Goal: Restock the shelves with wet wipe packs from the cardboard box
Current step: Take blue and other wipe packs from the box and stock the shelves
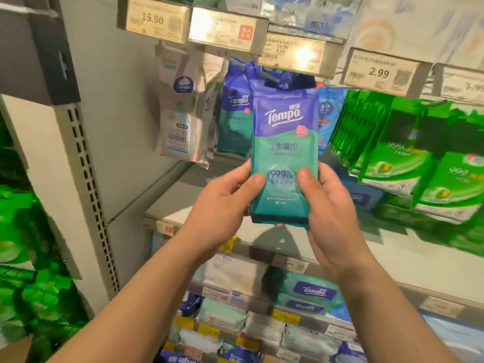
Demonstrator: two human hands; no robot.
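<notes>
I hold a blue and teal Tempo wet wipe pack (284, 142) upright in front of the hanging display. My left hand (222, 203) grips its lower left edge, thumb on the front. My right hand (331, 208) grips the lower right edge the same way. The pack's top reaches just under the price tag rail (296, 55), where a hook is hidden behind it. Another Tempo pack (234, 119) of the same kind hangs just behind and to the left. The cardboard box is out of view.
A white Vinda pack (183, 119) hangs at the left, green wipe packs (408, 155) at the right. A grey shelf board (183, 195) lies below the hanging packs. Lower shelves hold flat wipe packs (311, 293). A perforated upright (86, 179) stands at the left.
</notes>
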